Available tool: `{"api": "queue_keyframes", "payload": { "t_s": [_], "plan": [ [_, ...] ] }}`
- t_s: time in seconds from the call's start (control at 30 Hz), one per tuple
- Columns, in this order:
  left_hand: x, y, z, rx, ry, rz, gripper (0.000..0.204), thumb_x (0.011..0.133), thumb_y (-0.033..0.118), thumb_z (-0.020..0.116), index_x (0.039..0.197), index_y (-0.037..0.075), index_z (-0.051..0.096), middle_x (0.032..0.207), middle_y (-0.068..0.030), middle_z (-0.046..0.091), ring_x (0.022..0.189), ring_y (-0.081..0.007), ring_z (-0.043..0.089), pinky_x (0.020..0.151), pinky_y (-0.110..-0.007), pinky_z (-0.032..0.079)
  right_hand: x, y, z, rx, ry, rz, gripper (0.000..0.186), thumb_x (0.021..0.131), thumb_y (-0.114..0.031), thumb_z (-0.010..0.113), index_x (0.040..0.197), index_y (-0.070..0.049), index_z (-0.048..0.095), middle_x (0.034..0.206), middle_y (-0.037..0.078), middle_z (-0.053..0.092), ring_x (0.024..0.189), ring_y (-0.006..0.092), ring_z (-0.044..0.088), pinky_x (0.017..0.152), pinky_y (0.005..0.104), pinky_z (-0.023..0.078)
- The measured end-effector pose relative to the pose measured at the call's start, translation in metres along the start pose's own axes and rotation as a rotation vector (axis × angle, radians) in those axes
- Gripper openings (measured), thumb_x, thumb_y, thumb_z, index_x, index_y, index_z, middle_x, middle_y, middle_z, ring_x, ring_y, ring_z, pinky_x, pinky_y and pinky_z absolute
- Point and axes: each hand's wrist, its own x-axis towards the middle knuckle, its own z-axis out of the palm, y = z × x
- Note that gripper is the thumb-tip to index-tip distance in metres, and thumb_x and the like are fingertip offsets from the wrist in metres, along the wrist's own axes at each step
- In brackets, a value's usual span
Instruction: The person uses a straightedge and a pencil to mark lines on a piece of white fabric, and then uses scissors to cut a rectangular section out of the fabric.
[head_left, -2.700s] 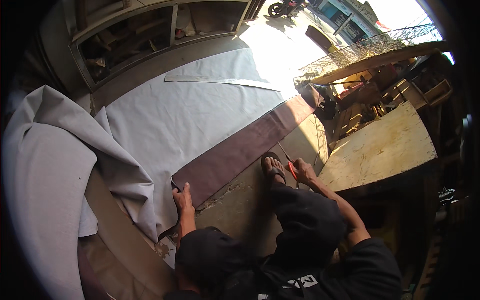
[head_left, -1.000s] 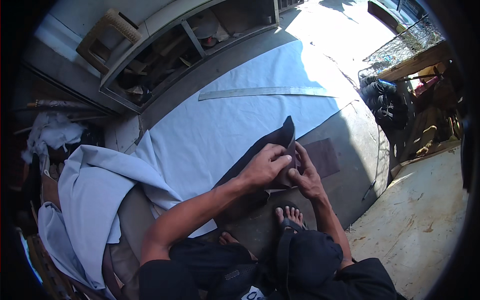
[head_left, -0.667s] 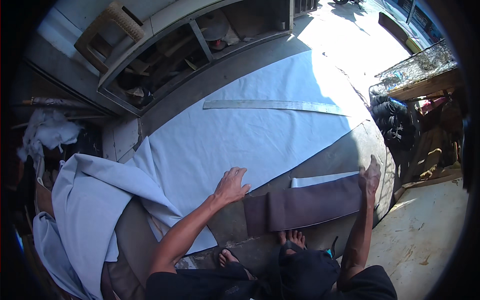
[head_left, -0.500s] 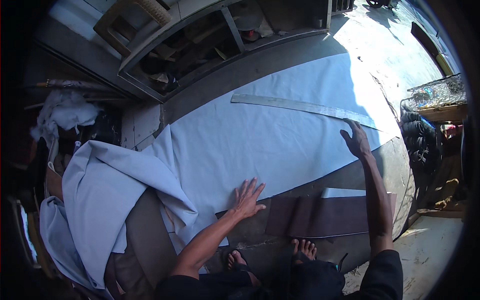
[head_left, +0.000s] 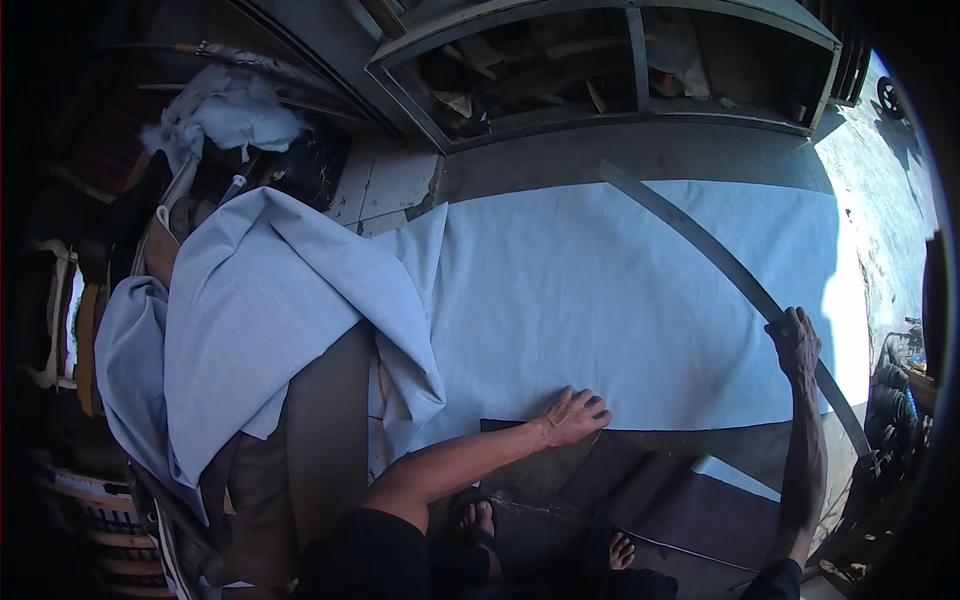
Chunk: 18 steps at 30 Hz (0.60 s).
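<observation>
A pale grey-blue sheet of fabric or leatherette (head_left: pixel 620 300) lies spread over the floor, its other end bunched in folds (head_left: pixel 260 300) on the left. My right hand (head_left: pixel 795 345) is closed around a long metal ruler (head_left: pixel 705 245), gripping it right of its middle. The ruler slants across the sheet and appears at least partly raised; its far end passes beyond the sheet's far edge. At the sheet's near edge rests my left hand (head_left: pixel 577 417), fingers bent and a little apart, with the fingertips on the material.
Dark brown sheet pieces (head_left: pixel 690 505) lie close to my feet. A metal-framed cabinet (head_left: pixel 640 60) stands along the far side. White stuffing (head_left: pixel 240 110) is heaped at the back left. Dark rolled items (head_left: pixel 890 415) sit at the right edge.
My right hand has taken hold of the ruler, which lay on the sheet, and swung it to a steeper slant. My left hand has bent its spread fingers at the near edge. The view has turned.
</observation>
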Motion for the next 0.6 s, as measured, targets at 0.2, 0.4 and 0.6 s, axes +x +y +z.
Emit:
{"api": "queue_keyframes", "payload": {
  "t_s": [0.2, 0.4, 0.6],
  "plan": [
    [0.022, -0.008, -0.006, 0.073, -0.104, 0.228, 0.038, 0.087, 0.019, 0.062, 0.124, 0.013, 0.058, 0.097, -0.0063, 0.062, 0.093, -0.0267, 0.066, 0.076, -0.047, 0.056, -0.062, -0.018, -0.104, 0.154, 0.096, 0.199, 0.031, 0.078, -0.024, 0.082, 0.087, -0.005, 0.061, 0.088, 0.011, 0.062, 0.084, 0.0363, 0.064, 0.070, 0.0474, 0.047],
    [0.014, -0.072, -0.264, 0.634, 0.216, 0.323, 0.041, 0.084, 0.013, 0.059, 0.125, 0.021, 0.057, 0.077, -0.0046, 0.052, 0.058, -0.0185, 0.062, 0.053, -0.032, 0.051, -0.130, 0.022, -0.175, 0.184, 0.483, 0.230, 0.029, 0.084, -0.026, 0.079, 0.096, -0.003, 0.066, 0.092, 0.012, 0.066, 0.085, 0.0324, 0.065, 0.074, 0.0432, 0.049],
    [-0.321, -0.114, -0.584, 1.327, 0.028, -0.542, 0.053, 0.079, 0.006, 0.064, 0.132, 0.006, 0.062, 0.106, -0.0207, 0.059, 0.087, -0.0367, 0.065, 0.075, -0.042, 0.055, -0.185, 0.051, -0.168, 0.092, 0.612, 0.522, 0.040, 0.086, -0.037, 0.076, 0.106, -0.003, 0.066, 0.099, 0.015, 0.069, 0.091, 0.0338, 0.068, 0.078, 0.0425, 0.052]
  ]
}}
